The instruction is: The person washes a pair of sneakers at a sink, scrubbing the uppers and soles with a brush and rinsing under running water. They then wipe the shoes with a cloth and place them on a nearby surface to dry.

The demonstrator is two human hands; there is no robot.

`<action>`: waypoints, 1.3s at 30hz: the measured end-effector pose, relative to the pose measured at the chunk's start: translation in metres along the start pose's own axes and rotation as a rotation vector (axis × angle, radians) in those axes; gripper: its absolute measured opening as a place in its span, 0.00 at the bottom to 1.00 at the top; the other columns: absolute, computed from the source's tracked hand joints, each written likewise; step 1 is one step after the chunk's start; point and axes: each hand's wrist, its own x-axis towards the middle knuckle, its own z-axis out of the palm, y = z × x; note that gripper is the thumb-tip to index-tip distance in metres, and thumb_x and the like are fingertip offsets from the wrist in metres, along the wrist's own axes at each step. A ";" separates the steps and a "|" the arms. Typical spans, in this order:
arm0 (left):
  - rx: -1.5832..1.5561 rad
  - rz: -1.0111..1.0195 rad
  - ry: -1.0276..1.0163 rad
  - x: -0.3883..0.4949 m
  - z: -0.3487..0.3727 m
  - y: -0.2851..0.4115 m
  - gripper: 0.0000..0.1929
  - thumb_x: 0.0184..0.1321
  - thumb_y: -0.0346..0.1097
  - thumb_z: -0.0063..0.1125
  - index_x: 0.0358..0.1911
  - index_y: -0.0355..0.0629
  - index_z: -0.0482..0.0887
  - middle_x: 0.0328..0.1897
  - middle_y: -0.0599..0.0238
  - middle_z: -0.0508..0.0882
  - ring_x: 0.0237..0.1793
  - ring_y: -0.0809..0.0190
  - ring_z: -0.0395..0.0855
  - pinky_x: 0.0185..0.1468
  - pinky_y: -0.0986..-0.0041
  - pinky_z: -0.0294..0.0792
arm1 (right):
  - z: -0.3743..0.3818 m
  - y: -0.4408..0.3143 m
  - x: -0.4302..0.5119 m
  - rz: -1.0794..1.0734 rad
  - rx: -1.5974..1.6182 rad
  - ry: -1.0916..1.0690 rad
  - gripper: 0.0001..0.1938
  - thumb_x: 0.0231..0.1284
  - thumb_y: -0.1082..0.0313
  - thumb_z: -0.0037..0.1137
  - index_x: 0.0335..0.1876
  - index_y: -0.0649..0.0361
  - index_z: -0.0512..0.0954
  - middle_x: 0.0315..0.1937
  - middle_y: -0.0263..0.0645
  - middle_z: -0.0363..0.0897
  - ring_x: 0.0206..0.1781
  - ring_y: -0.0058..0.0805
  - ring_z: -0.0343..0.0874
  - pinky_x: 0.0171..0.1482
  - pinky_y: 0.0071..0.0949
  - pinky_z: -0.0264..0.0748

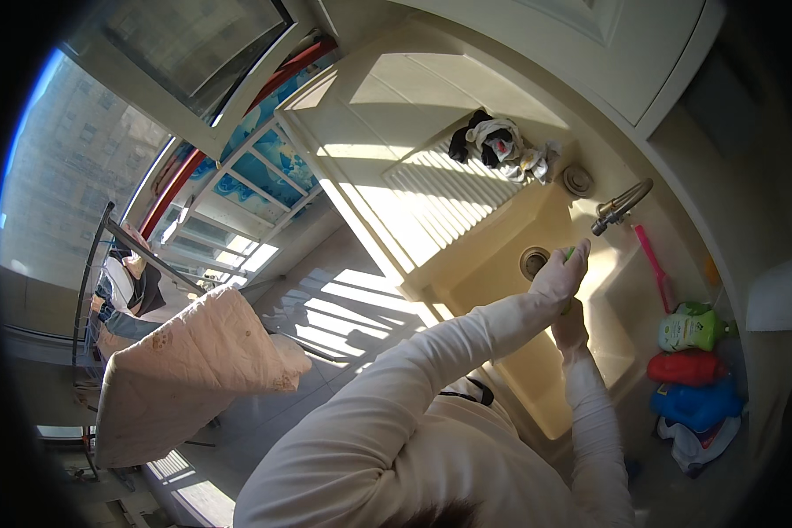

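Over the beige sink basin [501,277], my left hand [561,272] is closed around a slim green object [569,253], whose kind I cannot tell. Just below it, my right hand [570,325] is close against the left, beside another bit of green; its fingers are partly hidden, so its grip is unclear. The metal faucet [612,212] is above and to the right of both hands. Near my left hand, a round drain [534,263] shows in the basin floor. Small black and white cloth items [498,145] lie bunched at the top of the ribbed washboard [445,191].
A pink brush [653,267], a green-capped bottle [690,328], a red package [686,367] and a blue container [699,402] line the right ledge. White cabinet doors [587,39] overhang the back. To the left, a drying rack [92,284] holds clothes and a pink quilted cloth [185,369].
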 end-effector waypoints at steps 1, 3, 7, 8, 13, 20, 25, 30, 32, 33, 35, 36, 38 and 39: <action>-0.095 0.014 -0.017 0.003 0.001 -0.009 0.28 0.75 0.64 0.52 0.34 0.43 0.82 0.24 0.70 0.78 0.23 0.65 0.73 0.32 0.73 0.67 | 0.007 0.009 0.000 -0.113 0.013 0.043 0.15 0.68 0.60 0.61 0.46 0.68 0.80 0.39 0.51 0.88 0.43 0.34 0.85 0.46 0.38 0.78; 0.227 0.239 0.001 0.006 -0.006 -0.025 0.27 0.75 0.64 0.52 0.33 0.44 0.80 0.23 0.70 0.77 0.23 0.66 0.74 0.31 0.73 0.67 | 0.015 0.022 -0.004 -0.033 -0.079 0.080 0.15 0.68 0.60 0.61 0.43 0.68 0.80 0.35 0.52 0.87 0.41 0.33 0.85 0.44 0.38 0.77; -0.396 -0.148 0.094 0.000 -0.038 -0.036 0.26 0.77 0.61 0.50 0.28 0.48 0.75 0.21 0.71 0.73 0.21 0.66 0.69 0.27 0.72 0.64 | 0.036 0.011 -0.003 0.118 -0.088 -0.062 0.16 0.69 0.57 0.62 0.44 0.65 0.82 0.32 0.42 0.86 0.37 0.31 0.84 0.42 0.37 0.77; -0.532 -0.126 0.065 -0.002 -0.048 -0.033 0.25 0.77 0.60 0.50 0.26 0.49 0.73 0.20 0.71 0.72 0.20 0.67 0.67 0.26 0.72 0.62 | 0.042 0.000 0.000 0.094 -0.058 -0.128 0.16 0.68 0.57 0.64 0.49 0.64 0.81 0.35 0.39 0.86 0.40 0.28 0.84 0.44 0.35 0.77; -0.888 -0.066 0.266 0.014 -0.138 -0.010 0.21 0.77 0.58 0.53 0.39 0.46 0.76 0.25 0.67 0.77 0.23 0.62 0.73 0.33 0.69 0.73 | 0.069 -0.071 0.018 -0.056 0.396 -0.416 0.30 0.68 0.61 0.67 0.71 0.62 0.70 0.61 0.37 0.80 0.59 0.22 0.78 0.60 0.26 0.76; -0.509 0.261 0.598 0.038 -0.302 0.013 0.26 0.68 0.44 0.68 0.64 0.43 0.75 0.58 0.54 0.82 0.57 0.54 0.82 0.62 0.64 0.74 | 0.137 -0.156 0.080 -0.228 0.007 -0.298 0.25 0.72 0.63 0.64 0.70 0.57 0.69 0.55 0.36 0.76 0.62 0.26 0.75 0.59 0.22 0.74; 0.040 0.261 0.726 0.020 -0.357 0.032 0.44 0.61 0.37 0.73 0.79 0.44 0.61 0.81 0.47 0.66 0.77 0.49 0.66 0.80 0.63 0.58 | 0.111 -0.202 0.206 -0.707 -0.393 0.240 0.31 0.64 0.54 0.69 0.70 0.51 0.70 0.69 0.53 0.73 0.68 0.52 0.76 0.68 0.43 0.74; 0.011 0.378 0.709 -0.012 -0.342 0.060 0.37 0.68 0.36 0.67 0.78 0.50 0.63 0.84 0.53 0.63 0.83 0.50 0.57 0.84 0.60 0.50 | 0.069 -0.224 0.320 -0.208 -0.799 0.138 0.41 0.58 0.61 0.69 0.79 0.35 0.65 0.79 0.44 0.62 0.79 0.50 0.62 0.76 0.42 0.66; 0.112 0.521 0.642 -0.025 -0.325 0.070 0.31 0.69 0.32 0.63 0.74 0.43 0.67 0.82 0.50 0.65 0.83 0.51 0.58 0.84 0.58 0.50 | 0.067 -0.223 0.340 -0.331 -0.829 -0.106 0.30 0.58 0.68 0.65 0.70 0.43 0.76 0.66 0.45 0.78 0.67 0.46 0.77 0.69 0.39 0.74; 0.022 0.528 0.534 -0.030 -0.312 0.072 0.27 0.71 0.31 0.61 0.72 0.40 0.69 0.79 0.50 0.69 0.82 0.52 0.62 0.84 0.60 0.53 | 0.066 -0.220 0.342 -0.347 -0.768 -0.051 0.28 0.59 0.73 0.63 0.67 0.45 0.79 0.60 0.44 0.82 0.62 0.44 0.81 0.65 0.36 0.77; -0.260 0.403 0.329 -0.037 -0.289 0.073 0.18 0.75 0.34 0.59 0.64 0.40 0.78 0.66 0.58 0.82 0.71 0.60 0.76 0.78 0.69 0.62 | 0.061 -0.217 0.337 -0.269 -0.574 -0.001 0.26 0.58 0.81 0.58 0.63 0.48 0.83 0.51 0.41 0.87 0.53 0.35 0.85 0.57 0.30 0.81; -0.236 0.350 0.295 -0.035 -0.280 0.075 0.18 0.74 0.35 0.60 0.64 0.40 0.79 0.64 0.61 0.83 0.68 0.63 0.78 0.75 0.70 0.64 | 0.057 -0.217 0.330 -0.266 -0.348 0.017 0.27 0.57 0.84 0.56 0.61 0.50 0.84 0.48 0.38 0.88 0.49 0.29 0.85 0.53 0.27 0.82; -0.290 0.288 0.205 -0.024 -0.263 0.075 0.16 0.74 0.35 0.60 0.61 0.40 0.81 0.59 0.64 0.85 0.63 0.64 0.81 0.72 0.72 0.68 | 0.042 -0.219 0.308 -0.304 -0.156 0.069 0.26 0.57 0.85 0.57 0.61 0.54 0.84 0.46 0.36 0.89 0.45 0.22 0.85 0.49 0.23 0.82; -0.356 0.282 0.159 -0.015 -0.255 0.074 0.14 0.75 0.34 0.60 0.60 0.40 0.81 0.57 0.65 0.86 0.62 0.63 0.82 0.73 0.72 0.68 | 0.033 -0.223 0.295 -0.310 -0.051 0.098 0.24 0.58 0.83 0.60 0.62 0.56 0.83 0.46 0.36 0.90 0.45 0.21 0.85 0.49 0.22 0.82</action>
